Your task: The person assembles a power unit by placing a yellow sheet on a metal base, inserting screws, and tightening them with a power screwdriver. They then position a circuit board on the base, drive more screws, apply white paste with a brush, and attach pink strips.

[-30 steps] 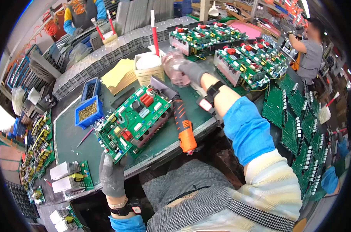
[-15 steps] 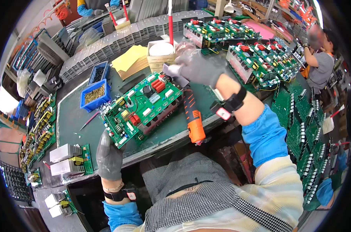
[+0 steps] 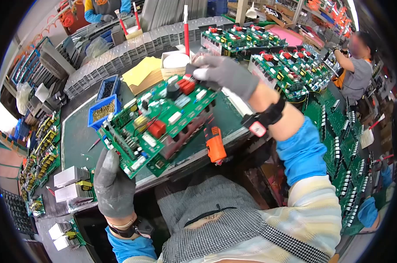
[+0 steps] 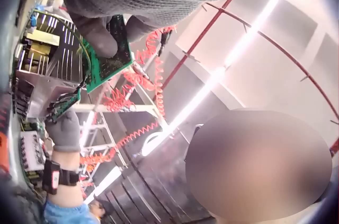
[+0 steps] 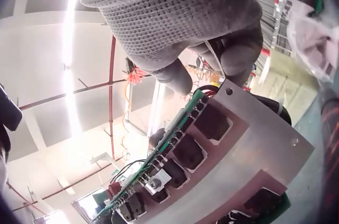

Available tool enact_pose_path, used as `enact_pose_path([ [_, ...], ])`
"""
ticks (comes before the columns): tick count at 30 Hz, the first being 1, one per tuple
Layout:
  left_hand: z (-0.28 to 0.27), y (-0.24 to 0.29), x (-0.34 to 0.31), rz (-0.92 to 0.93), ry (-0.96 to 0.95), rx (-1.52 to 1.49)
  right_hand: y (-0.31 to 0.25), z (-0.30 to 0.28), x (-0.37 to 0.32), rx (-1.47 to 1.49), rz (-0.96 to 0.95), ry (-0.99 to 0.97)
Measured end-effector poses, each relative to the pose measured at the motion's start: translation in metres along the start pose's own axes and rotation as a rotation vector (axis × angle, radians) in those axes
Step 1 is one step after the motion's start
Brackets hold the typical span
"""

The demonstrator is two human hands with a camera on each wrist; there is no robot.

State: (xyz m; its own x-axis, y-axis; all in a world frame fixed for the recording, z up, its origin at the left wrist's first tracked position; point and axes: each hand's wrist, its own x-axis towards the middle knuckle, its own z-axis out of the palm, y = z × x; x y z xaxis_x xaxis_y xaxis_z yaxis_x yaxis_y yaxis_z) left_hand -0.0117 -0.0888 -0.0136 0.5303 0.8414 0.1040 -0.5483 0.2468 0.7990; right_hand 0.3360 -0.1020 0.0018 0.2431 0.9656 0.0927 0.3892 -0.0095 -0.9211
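A green circuit board (image 3: 163,118) with red, black and white parts is held tilted above the workbench by both gloved hands. My left hand (image 3: 115,188) grips its near left corner; in the left wrist view the thumb (image 4: 100,41) lies over the board's underside. At the far right end my right hand (image 3: 229,76) pinches the assembly. The right wrist view shows its fingers at the corner of a metal heat-sink plate (image 5: 254,123) fixed along the board. Just right of the board lies an orange and black power screwdriver (image 3: 215,144), its upper part hidden.
A blue bin of brass-coloured screws (image 3: 103,113) and a second blue bin (image 3: 107,87) stand left. Behind are yellow sheets (image 3: 141,72) and a white-topped box (image 3: 175,61). Finished-looking boards (image 3: 290,70) stand at back right; heat-sink pieces (image 3: 71,188) lie front left. Another person (image 3: 356,65) stands right.
My right hand has come from the plastic bag near the box to the board's far end. The board has risen off the bench and tilted, with my left hand still at its near corner.
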Motion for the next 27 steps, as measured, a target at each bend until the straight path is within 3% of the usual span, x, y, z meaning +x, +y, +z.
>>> enact_pose_path([
  [2,0.027,0.000,-0.003,-0.024,-0.067,0.041,-0.014,-0.026,-0.016,0.097,-0.046,-0.019],
  [3,0.044,-0.004,-0.005,-0.056,-0.062,0.034,-0.021,-0.039,-0.022,0.007,-0.028,0.030],
  [5,0.066,-0.016,-0.006,-0.208,-0.158,-0.069,-0.035,-0.068,-0.033,-0.082,0.111,0.028],
  [6,0.075,-0.022,-0.004,-0.279,-0.194,-0.047,-0.010,-0.096,-0.023,-0.470,-0.340,0.001],
  [9,0.099,-0.055,-0.003,-0.363,-0.252,-0.043,0.004,-0.128,-0.020,-1.043,-0.223,-0.152],
  [10,0.108,-0.068,-0.003,-0.369,-0.264,-0.053,0.006,-0.134,-0.022,-0.988,-0.230,-0.177],
  [11,0.114,-0.079,0.001,-0.511,-0.260,-0.381,0.035,-0.156,-0.008,-1.123,-0.607,-0.233],
  [12,0.118,-0.091,0.001,-0.531,-0.264,-0.418,0.064,-0.178,0.005,-1.256,-1.013,-0.198],
  [15,0.123,-0.126,0.004,-0.578,-0.267,-0.490,0.018,-0.148,-0.010,-0.509,0.320,-0.064],
  [19,0.123,-0.154,0.006,-0.627,-0.218,-0.463,0.042,-0.143,0.007,-0.595,0.132,-0.185],
  [20,0.123,-0.157,0.007,-0.637,-0.220,-0.462,0.039,-0.142,0.008,-0.614,0.229,-0.216],
  [27,0.143,-0.176,0.017,-0.713,-0.264,-0.485,0.014,-0.133,-0.012,-0.707,0.147,-0.303],
])
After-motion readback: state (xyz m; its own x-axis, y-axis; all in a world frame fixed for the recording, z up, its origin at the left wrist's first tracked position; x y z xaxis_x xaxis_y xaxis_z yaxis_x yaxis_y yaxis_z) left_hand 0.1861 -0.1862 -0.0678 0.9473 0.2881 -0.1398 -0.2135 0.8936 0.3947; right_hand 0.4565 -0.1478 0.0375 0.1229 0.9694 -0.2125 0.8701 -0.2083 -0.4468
